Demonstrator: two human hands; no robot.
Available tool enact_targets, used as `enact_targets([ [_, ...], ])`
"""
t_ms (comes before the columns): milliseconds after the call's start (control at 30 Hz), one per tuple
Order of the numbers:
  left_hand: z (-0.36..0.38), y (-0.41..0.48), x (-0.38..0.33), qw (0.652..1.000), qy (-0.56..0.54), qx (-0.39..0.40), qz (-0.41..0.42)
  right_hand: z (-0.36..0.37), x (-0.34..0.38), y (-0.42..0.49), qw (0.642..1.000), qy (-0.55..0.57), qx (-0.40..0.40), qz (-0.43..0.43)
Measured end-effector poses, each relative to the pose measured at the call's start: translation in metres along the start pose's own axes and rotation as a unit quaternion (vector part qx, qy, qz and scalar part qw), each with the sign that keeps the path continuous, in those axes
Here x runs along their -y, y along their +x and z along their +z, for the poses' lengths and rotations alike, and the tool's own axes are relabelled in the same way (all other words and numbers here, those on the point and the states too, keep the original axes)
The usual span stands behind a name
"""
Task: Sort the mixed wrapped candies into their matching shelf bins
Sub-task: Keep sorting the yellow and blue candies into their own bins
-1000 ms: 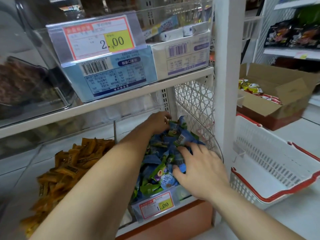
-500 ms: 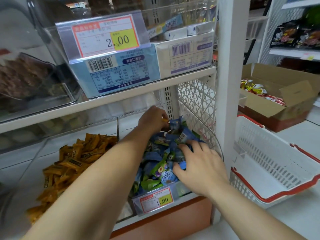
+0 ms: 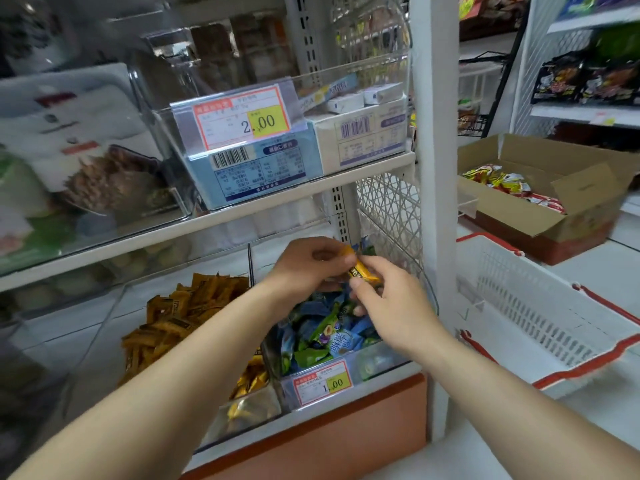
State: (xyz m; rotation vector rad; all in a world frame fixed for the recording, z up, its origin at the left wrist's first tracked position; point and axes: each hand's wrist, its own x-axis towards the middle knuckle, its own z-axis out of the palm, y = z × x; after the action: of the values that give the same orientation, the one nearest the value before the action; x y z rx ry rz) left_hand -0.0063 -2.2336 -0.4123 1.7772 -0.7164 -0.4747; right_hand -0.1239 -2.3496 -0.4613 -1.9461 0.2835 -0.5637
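Orange candy (image 3: 364,274) over blue bin (image 3: 388,360) | left hand (image 3: 308,263) and right hand (image 3: 394,303) each pinch an end | risk: fumbled handover, I'd guess, drops it among blue wrappers; orange bin (image 3: 249,410) sits just left

- One head view, worn by the person, wide-angle; straight lines bow toward the edges.
- Faces forward and down at the shelf (image 3: 242,220); both forearms enter from the bottom edge.
- Close: bins (image 3: 374,362) within arm's reach, left hand (image 3: 311,261) and right hand (image 3: 391,299) near centre.
- Right side takes in basket (image 3: 540,306) and floor (image 3: 588,271).
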Motion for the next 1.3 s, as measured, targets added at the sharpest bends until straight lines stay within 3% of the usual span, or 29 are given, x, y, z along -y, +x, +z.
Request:
enact_targets([
  [133, 0.008, 0.024, 0.011, 0.973, 0.223, -0.038, 0.045, -0.021, -0.017, 0.002, 0.99, -0.133, -0.05, -0.005],
  [233, 0.016, 0.054, 0.024, 0.959, 0.274, -0.061, 0.047, -0.022, -0.032, 0.0, 0.977, -0.208, -0.045, -0.016],
  [367, 0.025, 0.096, 0.034, 0.91, 0.401, -0.077, 0.074, -0.002, -0.041, -0.009, 0.968, -0.228, -0.083, -0.057],
  [467, 0.03, 0.123, 0.042, 0.924, 0.37, -0.069, 0.06, 0.009, -0.044, -0.016, 0.941, -0.306, -0.13, -0.069],
  [600, 0.032, 0.146, 0.06, 0.931, 0.359, 0.052, -0.027, 0.015, -0.046, -0.015, 0.909, -0.379, -0.157, -0.077],
  [733, 0.015, 0.149, 0.069, 0.921, 0.376, 0.099, 0.008, 0.017, -0.046, -0.012, 0.898, -0.402, -0.158, -0.08],
  [867, -0.017, 0.142, 0.06, 0.908, 0.407, 0.097, 0.016, 0.016, -0.044, -0.011, 0.893, -0.419, -0.144, -0.071],
  [1067, -0.063, 0.125, 0.047, 0.817, 0.564, 0.11, -0.035, 0.011, -0.045, -0.013, 0.9, -0.415, -0.12, -0.064],
  [1200, -0.056, 0.124, 0.033, 0.717, 0.67, 0.146, -0.125, 0.008, -0.043, -0.013, 0.913, -0.394, -0.099, -0.051],
  [1300, -0.036, 0.131, 0.024, 0.713, 0.677, 0.126, -0.133, 0.006, -0.043, -0.015, 0.925, -0.369, -0.083, -0.045],
])
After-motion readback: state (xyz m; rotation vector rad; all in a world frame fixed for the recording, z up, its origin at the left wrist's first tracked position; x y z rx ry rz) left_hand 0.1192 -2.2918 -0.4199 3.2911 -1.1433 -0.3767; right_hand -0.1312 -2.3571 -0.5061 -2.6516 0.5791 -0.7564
